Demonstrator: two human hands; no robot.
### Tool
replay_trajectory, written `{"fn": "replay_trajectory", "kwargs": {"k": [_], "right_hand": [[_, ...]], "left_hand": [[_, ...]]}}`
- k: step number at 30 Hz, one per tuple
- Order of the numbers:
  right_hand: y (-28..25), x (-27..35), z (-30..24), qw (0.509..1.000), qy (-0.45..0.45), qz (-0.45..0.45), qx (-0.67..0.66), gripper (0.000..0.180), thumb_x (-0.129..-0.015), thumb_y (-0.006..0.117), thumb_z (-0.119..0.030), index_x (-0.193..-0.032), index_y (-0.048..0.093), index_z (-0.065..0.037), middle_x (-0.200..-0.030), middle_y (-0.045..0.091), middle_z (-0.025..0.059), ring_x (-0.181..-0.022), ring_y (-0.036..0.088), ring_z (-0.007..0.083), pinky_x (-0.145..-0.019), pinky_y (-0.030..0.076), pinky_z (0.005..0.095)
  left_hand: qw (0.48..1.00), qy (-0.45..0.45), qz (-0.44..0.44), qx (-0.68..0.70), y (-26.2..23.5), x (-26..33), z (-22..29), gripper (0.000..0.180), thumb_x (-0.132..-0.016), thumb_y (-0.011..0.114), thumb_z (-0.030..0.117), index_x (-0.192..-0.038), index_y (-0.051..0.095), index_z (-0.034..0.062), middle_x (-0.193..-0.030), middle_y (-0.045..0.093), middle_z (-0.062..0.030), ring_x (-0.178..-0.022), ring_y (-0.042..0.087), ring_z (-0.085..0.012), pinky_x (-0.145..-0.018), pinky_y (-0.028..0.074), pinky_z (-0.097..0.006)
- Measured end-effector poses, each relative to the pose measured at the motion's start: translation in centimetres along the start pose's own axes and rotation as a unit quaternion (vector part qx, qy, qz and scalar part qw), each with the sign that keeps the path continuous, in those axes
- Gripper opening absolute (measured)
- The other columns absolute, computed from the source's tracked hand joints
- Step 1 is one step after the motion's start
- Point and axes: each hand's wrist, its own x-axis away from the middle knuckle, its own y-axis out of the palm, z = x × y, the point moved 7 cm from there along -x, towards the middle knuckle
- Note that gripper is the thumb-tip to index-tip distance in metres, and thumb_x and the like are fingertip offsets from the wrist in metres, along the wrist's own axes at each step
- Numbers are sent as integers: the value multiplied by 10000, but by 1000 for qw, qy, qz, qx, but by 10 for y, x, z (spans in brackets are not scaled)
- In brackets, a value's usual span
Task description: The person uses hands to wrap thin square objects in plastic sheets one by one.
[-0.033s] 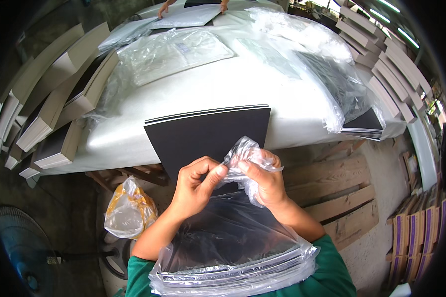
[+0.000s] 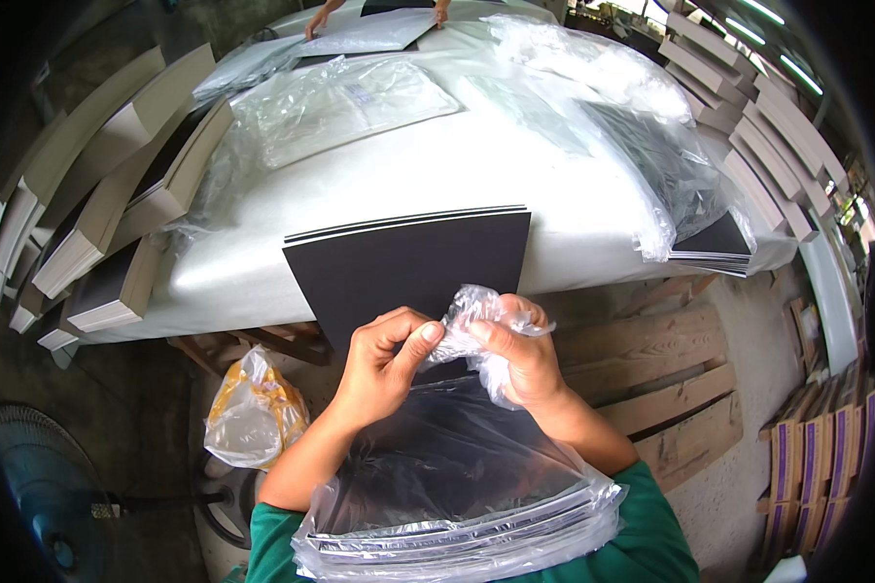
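In the head view, a workroom is spreading around a broad table under a shiny white cover. Grey-edged stacks of boards are crowding its left side, and more board stacks are rising at the right. A wooden pallet is lying on the floor to the right, while a fan and a yellow-and-clear plastic bag are standing at the left.

At the table's near edge, black boards are showing a broad dark face, partly hidden behind the hands. Below, a plastic-wrapped stack of dark sheets is resting against the person, between the green sleeves.

Above this stack, the left hand is pinching the edge of some crumpled clear plastic between thumb and bent forefinger. The right hand is clutching the bulk of it, thumb on top, with a loose end hanging beside the palm. Whether this plastic is joining the wrapping below, I cannot tell. At the far side, another person's hands are touching a pale flat package.
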Motion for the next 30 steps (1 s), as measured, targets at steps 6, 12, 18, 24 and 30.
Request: {"fn": "replay_trajectory", "kwargs": {"k": [6, 12, 18, 24, 30], "right_hand": [[-9, 3, 9, 995, 61, -60, -52, 365, -729, 546, 89, -580, 306, -141, -512, 320, -39, -459, 286, 67, -441, 261, 225], [-15, 10, -5, 992, 56, -80, 79, 306, -781, 546, 43, -684, 304, -116, -581, 318, -35, -498, 333, 53, -480, 339, 193], [-8, 11, -2, 991, 71, -108, 36, 299, -792, 585, -14, -685, 323, -113, -631, 416, -24, -571, 449, 38, -496, 354, 192], [-13, 10, -2, 994, 73, -72, -39, 295, -776, 565, 20, -682, 321, -116, -572, 400, -14, -479, 463, 54, -416, 392, 203], [-13, 19, 14, 960, 217, -146, 99, 728, -648, 755, -244, -1216, 383, 19, -774, 557, 21, -486, 439, 29, -404, 322, 144]], "left_hand": [[997, 71, 36, -18, -16, -9, 11, 224, -868, 496, 148, -794, 609, -30, -891, 633, -108, -975, 552, -222, -882, 381, -350], [942, -6, 14, 335, -17, -7, -3, 285, -903, 398, 362, -843, 469, 93, -648, 482, 0, -503, 427, -95, -500, 393, -228], [992, 32, 61, 108, -5, -7, -2, 192, -873, 504, 159, -765, 558, 9, -731, 519, -13, -669, 450, -56, -624, 377, -206], [958, -129, 34, 253, 16, 5, -20, 272, -900, 457, 257, -706, 507, 73, -590, 453, 54, -537, 387, -26, -476, 310, -195], [982, 4, 118, 147, -1, 0, -3, 336, -886, 497, 214, -611, 483, 23, -539, 435, 51, -502, 338, -16, -444, 284, -201]]}}
